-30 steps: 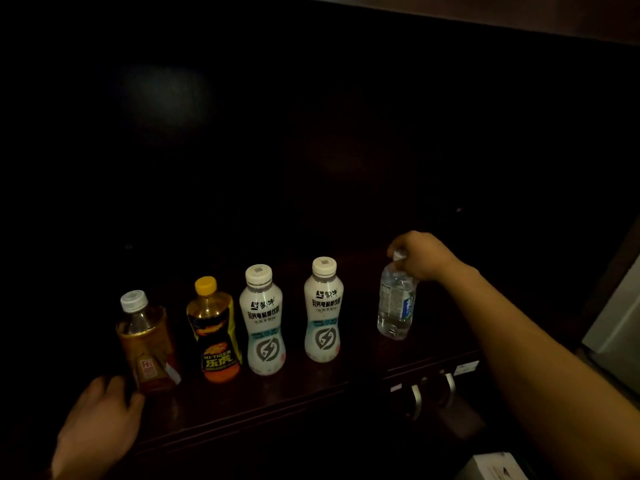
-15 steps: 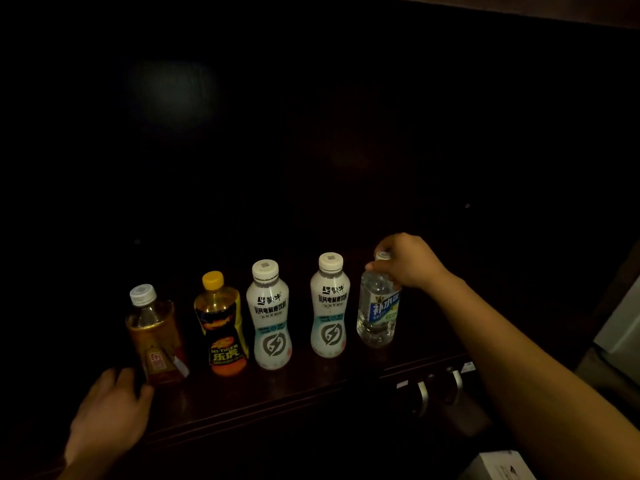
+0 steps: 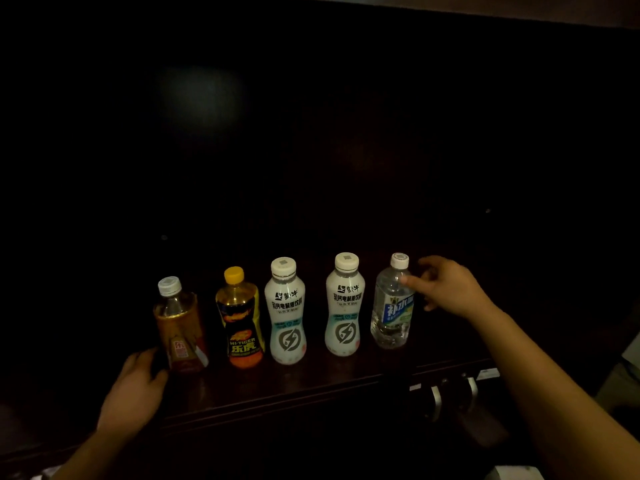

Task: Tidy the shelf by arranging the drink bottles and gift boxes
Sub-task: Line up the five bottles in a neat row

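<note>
Dark polished wood forms the shelf (image 3: 311,386), on which five drink bottles are stood upright in one row near the front edge, labels turned outward and a gap left between each. This is judged to be the tidy line the task asks for. The right hand (image 3: 450,289) is held at the right end of the row with its fingers loosely spread and wrapped round nothing. Only a fingertip is laid against the shoulder of the clear water bottle (image 3: 393,306), which reads as a light touch to square that bottle with its neighbours rather than a carrying grip. The left hand (image 3: 135,393) is rested on the front of the shelf just beside the base of the amber tea bottle (image 3: 180,327), with fingers relaxed and nothing gripped. Whether its thumb touches the bottle cannot be told, but it seems placed to steady or guide the left end. In the middle, the left white electrolyte bottle (image 3: 285,313) and the right white electrolyte bottle (image 3: 344,306) are set side by side, like paired with like. The yellow-capped Hi-Tiger bottle (image 3: 240,323) is placed between that pair and the tea bottle, so the darker drinks are grouped to the left and the clear one to the right. Under the shelf edge at the right, small metal handles (image 3: 436,400) are seen.
</note>
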